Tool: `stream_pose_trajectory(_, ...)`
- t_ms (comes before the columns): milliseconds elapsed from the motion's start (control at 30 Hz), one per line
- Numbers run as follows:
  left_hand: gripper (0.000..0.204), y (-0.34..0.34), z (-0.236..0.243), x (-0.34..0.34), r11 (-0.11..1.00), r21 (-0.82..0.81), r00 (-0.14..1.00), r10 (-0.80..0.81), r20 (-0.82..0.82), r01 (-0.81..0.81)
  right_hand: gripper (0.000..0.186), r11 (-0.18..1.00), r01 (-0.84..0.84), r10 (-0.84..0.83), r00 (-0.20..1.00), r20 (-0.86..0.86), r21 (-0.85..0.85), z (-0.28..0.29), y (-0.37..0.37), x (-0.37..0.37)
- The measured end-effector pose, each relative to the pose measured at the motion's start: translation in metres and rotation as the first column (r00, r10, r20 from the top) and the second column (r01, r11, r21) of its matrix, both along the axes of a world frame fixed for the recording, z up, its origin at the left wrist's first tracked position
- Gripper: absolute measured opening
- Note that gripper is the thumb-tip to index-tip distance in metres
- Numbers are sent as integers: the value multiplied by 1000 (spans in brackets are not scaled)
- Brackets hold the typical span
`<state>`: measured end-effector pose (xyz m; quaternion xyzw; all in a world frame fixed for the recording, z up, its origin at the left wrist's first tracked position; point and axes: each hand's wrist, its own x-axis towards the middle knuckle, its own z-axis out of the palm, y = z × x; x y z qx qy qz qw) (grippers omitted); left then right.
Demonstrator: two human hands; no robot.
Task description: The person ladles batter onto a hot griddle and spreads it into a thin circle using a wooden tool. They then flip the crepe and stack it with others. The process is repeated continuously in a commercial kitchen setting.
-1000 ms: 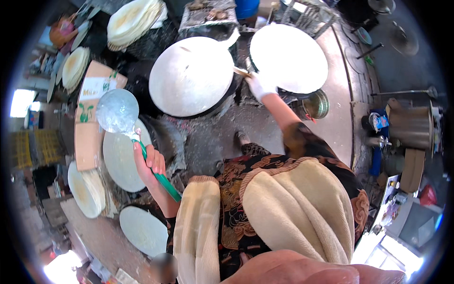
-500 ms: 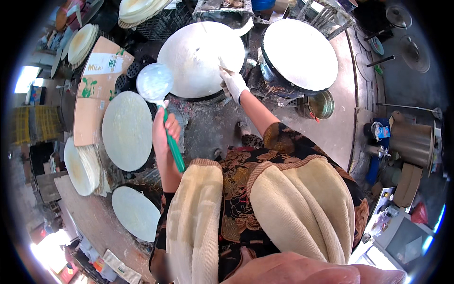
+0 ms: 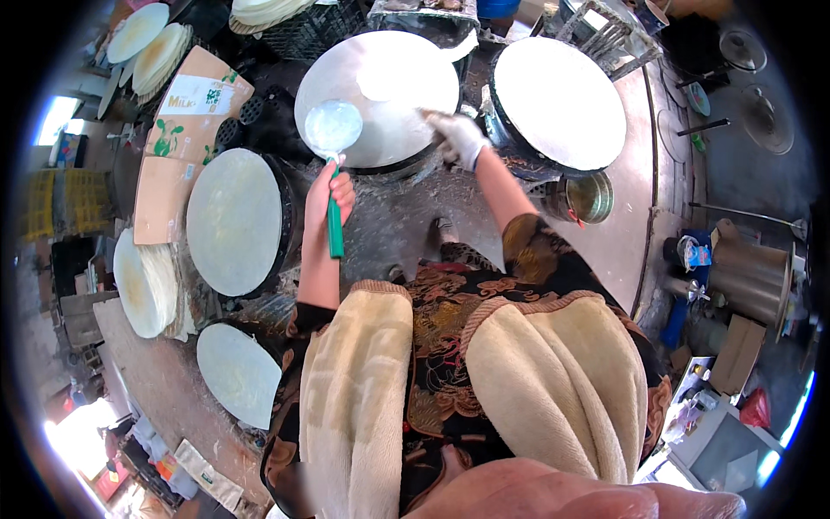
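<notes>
My left hand (image 3: 340, 197) is wrapped round the green handle of a ladle (image 3: 335, 233). The ladle's round bowl, coated whitish, hangs over the left front part of a large round griddle (image 3: 393, 143). That griddle's top is pale, with a bright white patch near its far middle; I cannot tell whether it is batter or glare. My right hand (image 3: 460, 137), in a white glove, is at the griddle's right edge with fingers drawn together. Motion smears the fingertips, and what they hold cannot be made out.
Right of the griddle stands another round griddle (image 3: 560, 104) with a white top. Two more, a left griddle (image 3: 234, 222) and a near-left griddle (image 3: 238, 372), carry pale rounds. A cardboard sheet (image 3: 157, 199), stacked flat rounds (image 3: 145, 285) and a metal bucket (image 3: 590, 199) stand around.
My left hand has carried the ladle rightward, from beside the middle griddle to over its left front part. My right hand has moved right, from the griddle's surface to its right edge.
</notes>
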<state>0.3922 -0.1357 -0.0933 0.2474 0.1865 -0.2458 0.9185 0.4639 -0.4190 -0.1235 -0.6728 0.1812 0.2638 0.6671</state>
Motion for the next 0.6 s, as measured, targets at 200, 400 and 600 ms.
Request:
stream_pose_trajectory(200, 23, -6, -27, 80, 978, 201, 996, -49, -80, 64, 39, 977, -61, 116, 956, 269, -206, -16, -27, 13)
stream_pose_trajectory(400, 20, -2, -50, 114, 930, 351, 992, -72, -109, 106, 42, 992, -120, 122, 992, 42, -48, 24, -34, -49)
stream_pose_trajectory(600, 16, -52, -45, 109, 846, 533, 998, -13, 63, -23, 40, 632, 315, 383, 667, 639, -708, -88, 44, -101)
